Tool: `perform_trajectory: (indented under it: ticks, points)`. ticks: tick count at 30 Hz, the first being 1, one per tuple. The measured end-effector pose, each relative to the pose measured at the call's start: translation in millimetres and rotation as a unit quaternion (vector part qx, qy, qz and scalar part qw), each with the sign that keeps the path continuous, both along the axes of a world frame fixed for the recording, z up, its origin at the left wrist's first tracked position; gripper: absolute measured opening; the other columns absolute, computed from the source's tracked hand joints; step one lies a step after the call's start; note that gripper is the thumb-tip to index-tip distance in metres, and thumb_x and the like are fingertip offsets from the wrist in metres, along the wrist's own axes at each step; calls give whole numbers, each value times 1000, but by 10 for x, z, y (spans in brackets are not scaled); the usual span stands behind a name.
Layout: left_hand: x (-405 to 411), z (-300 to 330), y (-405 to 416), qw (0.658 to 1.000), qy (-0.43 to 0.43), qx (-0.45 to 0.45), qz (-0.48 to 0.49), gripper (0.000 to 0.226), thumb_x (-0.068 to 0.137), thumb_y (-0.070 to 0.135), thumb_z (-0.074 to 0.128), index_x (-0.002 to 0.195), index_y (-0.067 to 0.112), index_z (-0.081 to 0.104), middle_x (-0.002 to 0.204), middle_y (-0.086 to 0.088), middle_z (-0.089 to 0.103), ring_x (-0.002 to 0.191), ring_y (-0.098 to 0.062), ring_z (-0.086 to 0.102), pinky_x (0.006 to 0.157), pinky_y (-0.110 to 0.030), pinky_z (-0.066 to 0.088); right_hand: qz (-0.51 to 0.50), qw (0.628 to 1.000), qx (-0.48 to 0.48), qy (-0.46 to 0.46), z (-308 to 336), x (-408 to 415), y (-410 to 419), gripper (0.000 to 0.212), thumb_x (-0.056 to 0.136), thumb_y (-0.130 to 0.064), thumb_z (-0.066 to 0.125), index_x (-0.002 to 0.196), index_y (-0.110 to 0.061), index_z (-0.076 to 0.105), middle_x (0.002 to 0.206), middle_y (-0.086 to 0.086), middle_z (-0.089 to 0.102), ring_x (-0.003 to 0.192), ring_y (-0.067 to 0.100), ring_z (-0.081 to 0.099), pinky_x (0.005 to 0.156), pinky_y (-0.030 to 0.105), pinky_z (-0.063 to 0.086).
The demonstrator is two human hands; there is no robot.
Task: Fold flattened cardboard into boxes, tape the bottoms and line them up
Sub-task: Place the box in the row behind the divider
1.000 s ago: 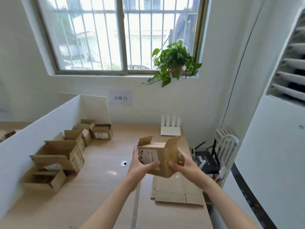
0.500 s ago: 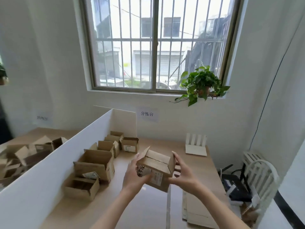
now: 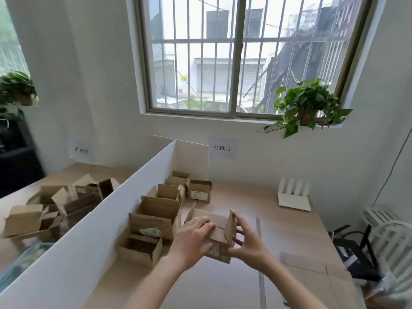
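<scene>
I hold a small folded cardboard box (image 3: 219, 228) with both hands just above the wooden table (image 3: 278, 228), its top flaps standing up. My left hand (image 3: 192, 236) grips its left side, fingers over the rim. My right hand (image 3: 249, 239) pinches its right flap and side. The box hangs right of a row of open boxes (image 3: 156, 217) that runs along the white divider (image 3: 107, 221). A stack of flattened cardboard (image 3: 312, 279) lies at the table's right front.
Beyond the divider, several more boxes (image 3: 55, 208) lie in a loose heap on another table. A white slotted holder (image 3: 294, 197) stands at the back right. A plant (image 3: 305, 105) sits on the windowsill. A dark device and a white rack (image 3: 379, 241) are off the right edge.
My head has turned left and the view has shifted. Both hands carried the box left and down, toward the row of boxes by the divider.
</scene>
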State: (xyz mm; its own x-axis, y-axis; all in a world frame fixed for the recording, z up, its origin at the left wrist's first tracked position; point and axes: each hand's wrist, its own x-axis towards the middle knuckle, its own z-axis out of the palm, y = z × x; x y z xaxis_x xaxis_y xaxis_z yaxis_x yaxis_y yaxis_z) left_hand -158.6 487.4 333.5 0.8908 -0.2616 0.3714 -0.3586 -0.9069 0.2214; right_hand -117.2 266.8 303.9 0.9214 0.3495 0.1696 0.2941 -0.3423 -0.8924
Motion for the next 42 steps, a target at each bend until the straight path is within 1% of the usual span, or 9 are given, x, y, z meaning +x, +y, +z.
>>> perform_trajectory:
  ticks: [6,20,23,26,29,32,34,37,42]
  points:
    - [648,-413,313,997,60,49,1,60,92,44,64,146,28,43,144,7,42,134,-14,41,113,-32,37,10,1000,-7,0,-463,584,289,104,68,-14,90,153,-44,37,134,-26,50,127,12,54,101,33,56]
    - [2688,-1332,636,965,206,160,-28,57,77,69,48,112,25,44,116,6,54,107,-19,50,85,-37,33,35,995,-26,86,-1453,2393,595,96,65,-15,84,149,-38,44,134,-22,49,134,8,48,107,23,48]
    - [2988,-1421,705,979,168,109,-35,43,72,64,56,94,28,49,96,10,56,92,-16,50,75,-34,32,-2,992,-1,125,-1584,2620,633,94,67,-11,85,146,-41,43,134,-9,53,127,7,53,105,27,52]
    - [3233,-1601,749,991,60,96,-69,33,63,28,82,74,28,50,76,13,53,71,-14,51,62,-27,38,-51,986,31,156,-1683,2877,680,99,65,-8,85,145,-45,41,132,-6,57,128,11,55,103,30,54]
    - [3411,-1771,774,992,59,63,-97,19,72,40,70,70,28,55,75,14,56,63,-14,55,58,-24,46,-48,987,26,154,-1753,3055,735,99,64,-21,87,150,-40,42,141,-11,50,133,3,48,107,25,50]
    - [3553,-1964,850,989,109,6,-99,39,87,61,51,78,29,72,127,14,64,112,-5,63,92,-24,50,-62,985,31,161,-1835,3178,747,98,64,-21,89,150,-36,43,143,-10,49,129,-3,49,105,22,50]
    - [3648,-1996,885,977,182,-39,-104,63,94,73,38,83,25,77,163,9,22,145,-4,24,118,-30,24,-67,984,30,165,-1880,3233,771,94,66,-15,88,146,-39,44,138,-13,53,124,-4,52,100,19,51]
    - [3831,-2006,881,966,236,-48,-97,77,95,77,25,76,24,77,166,15,0,153,-4,-3,124,-42,0,-64,984,19,167,-1955,3299,832,91,67,-11,85,142,-47,47,130,-20,60,124,5,56,99,25,54]
    - [4101,-2073,957,935,337,-95,-54,54,85,79,47,98,35,75,166,20,-1,153,-7,-5,124,-49,2,-51,985,11,163,-2118,3479,917,100,66,-13,87,151,-39,40,136,-28,56,131,3,52,105,24,50]
